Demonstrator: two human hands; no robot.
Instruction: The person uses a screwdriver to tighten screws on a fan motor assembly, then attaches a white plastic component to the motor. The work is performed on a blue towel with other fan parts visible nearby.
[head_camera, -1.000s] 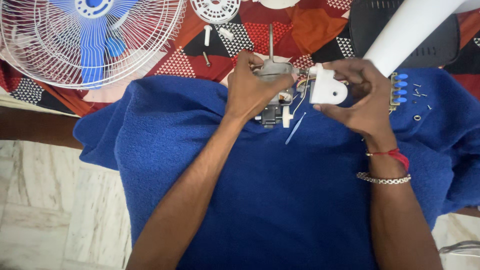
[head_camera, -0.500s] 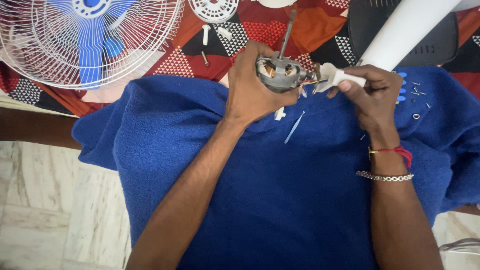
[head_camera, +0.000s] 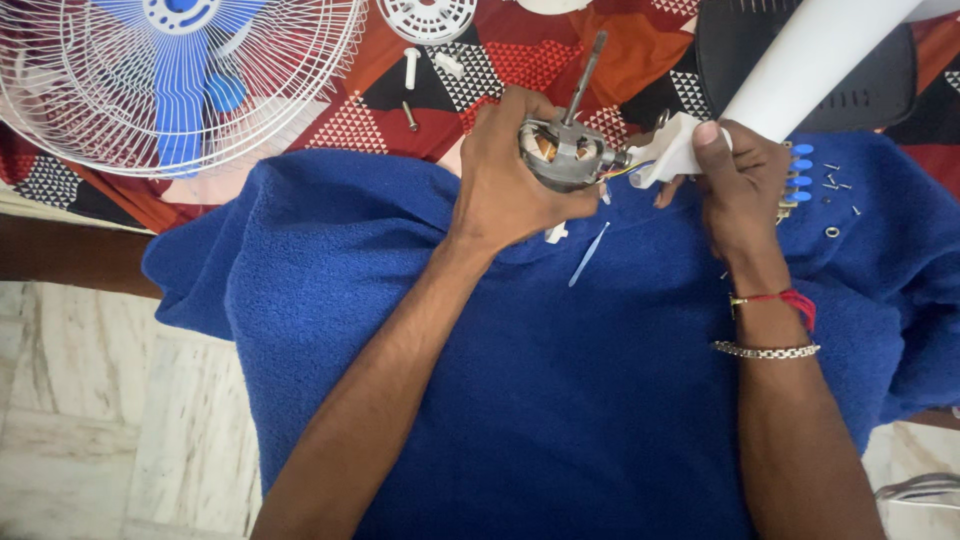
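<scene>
My left hand (head_camera: 505, 185) grips a small fan motor (head_camera: 560, 152), its metal shaft pointing up and away, copper windings showing. My right hand (head_camera: 738, 185) holds the white plastic neck piece (head_camera: 672, 150) at the end of a white stand tube (head_camera: 810, 55), joined to the motor by coloured wires. Both hands hover over a blue towel (head_camera: 560, 400). A thin pale blue strip (head_camera: 588, 255) and a small white part (head_camera: 556, 234) lie on the towel just below the motor.
A white fan guard with blue blades (head_camera: 170, 70) lies at the upper left on a red patterned cloth (head_camera: 360, 110). A round white cap (head_camera: 430, 15), white pegs and a screw lie near it. Blue switch buttons (head_camera: 800, 172) and several small screws sit at the right. Marble floor shows lower left.
My left hand has lifted the motor off the towel and turned it so the shaft points up. My right hand moved up with the white neck piece.
</scene>
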